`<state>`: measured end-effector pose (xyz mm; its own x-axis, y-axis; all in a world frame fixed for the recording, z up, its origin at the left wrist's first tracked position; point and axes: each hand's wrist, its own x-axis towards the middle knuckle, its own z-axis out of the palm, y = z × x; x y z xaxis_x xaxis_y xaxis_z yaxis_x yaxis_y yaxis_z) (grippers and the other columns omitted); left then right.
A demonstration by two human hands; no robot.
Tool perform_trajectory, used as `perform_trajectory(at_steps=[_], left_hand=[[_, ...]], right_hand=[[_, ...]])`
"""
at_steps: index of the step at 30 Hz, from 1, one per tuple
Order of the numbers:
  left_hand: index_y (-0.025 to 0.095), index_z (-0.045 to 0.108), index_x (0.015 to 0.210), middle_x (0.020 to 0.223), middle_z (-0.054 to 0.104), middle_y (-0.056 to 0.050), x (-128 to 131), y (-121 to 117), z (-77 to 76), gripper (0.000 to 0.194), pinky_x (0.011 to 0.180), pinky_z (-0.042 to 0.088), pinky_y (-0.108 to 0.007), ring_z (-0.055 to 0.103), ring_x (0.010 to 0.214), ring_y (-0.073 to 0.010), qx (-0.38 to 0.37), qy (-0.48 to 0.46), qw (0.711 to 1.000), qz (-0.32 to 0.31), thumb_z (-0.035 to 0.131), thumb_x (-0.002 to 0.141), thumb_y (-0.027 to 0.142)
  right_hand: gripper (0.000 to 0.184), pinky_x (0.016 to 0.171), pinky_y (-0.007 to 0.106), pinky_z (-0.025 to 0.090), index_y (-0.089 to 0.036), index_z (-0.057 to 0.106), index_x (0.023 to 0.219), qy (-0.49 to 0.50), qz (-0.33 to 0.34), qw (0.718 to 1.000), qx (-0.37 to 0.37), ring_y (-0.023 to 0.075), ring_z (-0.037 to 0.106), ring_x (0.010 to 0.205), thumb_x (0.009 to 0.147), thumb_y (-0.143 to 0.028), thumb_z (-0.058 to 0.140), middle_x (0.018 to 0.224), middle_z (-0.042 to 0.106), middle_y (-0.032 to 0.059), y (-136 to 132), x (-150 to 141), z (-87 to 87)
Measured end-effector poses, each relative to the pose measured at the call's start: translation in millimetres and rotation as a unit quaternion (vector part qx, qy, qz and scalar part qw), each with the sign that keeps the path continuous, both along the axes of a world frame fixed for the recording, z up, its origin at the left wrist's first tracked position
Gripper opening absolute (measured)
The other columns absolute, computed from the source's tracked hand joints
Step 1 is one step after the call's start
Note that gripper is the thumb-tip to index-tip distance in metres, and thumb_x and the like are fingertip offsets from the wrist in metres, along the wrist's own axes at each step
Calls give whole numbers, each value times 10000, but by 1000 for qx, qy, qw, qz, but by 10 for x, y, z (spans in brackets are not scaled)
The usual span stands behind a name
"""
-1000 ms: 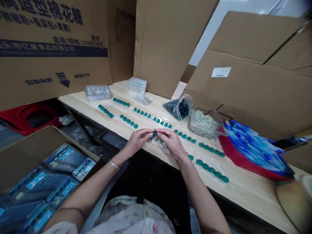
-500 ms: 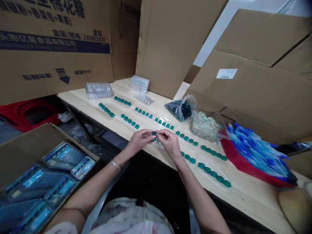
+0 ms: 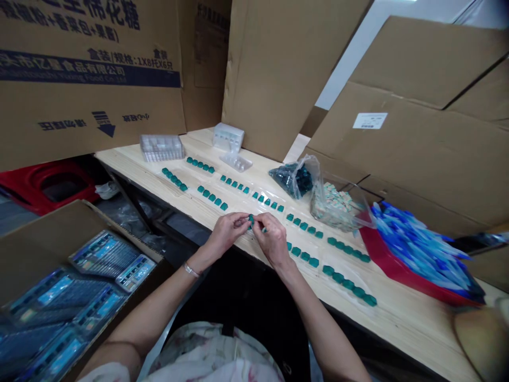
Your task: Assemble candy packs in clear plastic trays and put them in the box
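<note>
Between my two hands, over the table's near edge, is a small dark green faceted piece [image 3: 251,219]. My left hand [image 3: 227,232] pinches it from the left, thumb and forefinger closed. From the right, the closed fingertips of my right hand [image 3: 271,236] meet the same piece. Rows of similar green pieces lie in clear trays along the table, such as the row [image 3: 212,198] left of my hands and the row [image 3: 305,255] to the right. Part of the tray below my hands is hidden by them.
Clear plastic trays [image 3: 162,148] are stacked at the back left. Behind the rows stand a bag of dark green pieces [image 3: 294,178] and a tub of pale small packets [image 3: 336,204]. A red bin [image 3: 384,260] holds blue plastic pieces. An open carton [image 3: 131,241] of blue packs stands at lower left.
My right hand has shifted slightly left and turned a little, its fingers still at the green piece. My left hand is almost where it was.
</note>
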<state>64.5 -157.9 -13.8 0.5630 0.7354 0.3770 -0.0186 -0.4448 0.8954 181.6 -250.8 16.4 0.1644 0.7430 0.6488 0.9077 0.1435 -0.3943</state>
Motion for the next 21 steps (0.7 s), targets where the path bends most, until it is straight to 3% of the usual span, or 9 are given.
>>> perform_trajectory(at_steps=[5, 8, 12, 14, 16, 18, 21], left_hand=[[168, 675, 792, 720, 665, -20, -39, 32, 16, 93, 593, 484, -210, 585, 596, -106, 73, 26, 996, 42, 603, 766, 220], [170, 664, 837, 770, 656, -28, -117, 7, 18, 102, 597, 480, -211, 579, 624, -106, 119, 18, 991, 54, 580, 792, 206], [175, 643, 930, 872, 638, -50, -228, -75, 16, 152, 696, 494, -233, 603, 777, -127, 195, 4, 980, 46, 520, 844, 200], [182, 634, 961, 896, 627, -56, -269, -105, 20, 170, 744, 495, -250, 603, 818, -133, 221, 9, 974, 42, 499, 861, 206], [190, 629, 968, 897, 624, -54, -301, -115, 21, 170, 749, 498, -255, 604, 813, -132, 220, 9, 974, 44, 496, 866, 219], [198, 628, 957, 884, 633, -45, -330, -104, 14, 156, 722, 500, -250, 603, 786, -131, 195, 7, 980, 50, 513, 860, 240], [201, 641, 910, 870, 658, -36, -380, -58, -10, 139, 688, 493, -241, 606, 768, -132, 145, 11, 988, 59, 544, 845, 274]], right_hand=[[162, 773, 317, 477, -179, 609, 840, 8, 38, 999, -8, 169, 577, 787, 827, -127, 456, 795, 625, 57, -29, -45, 3], [142, 731, 292, 488, -180, 626, 888, 126, 45, 990, -40, 148, 580, 735, 817, -186, 503, 803, 623, 45, -30, -21, 34], [349, 650, 272, 502, -160, 618, 1068, 357, 64, 920, -145, 125, 597, 646, 777, -351, 597, 807, 649, 42, 0, 26, 86], [347, 658, 278, 502, -144, 662, 995, 416, 87, 884, -196, 128, 603, 625, 761, -396, 612, 711, 657, 30, 16, 32, 93], [322, 651, 278, 500, -139, 690, 901, 430, 98, 872, -213, 134, 606, 614, 738, -411, 637, 642, 656, 23, 33, 37, 86], [300, 644, 279, 502, -151, 697, 880, 400, 84, 893, -191, 145, 619, 634, 725, -405, 656, 686, 681, 34, 59, 63, 75], [218, 726, 301, 501, -182, 705, 877, 248, 46, 961, -115, 175, 641, 756, 761, -355, 640, 843, 707, 60, 128, 162, 64]])
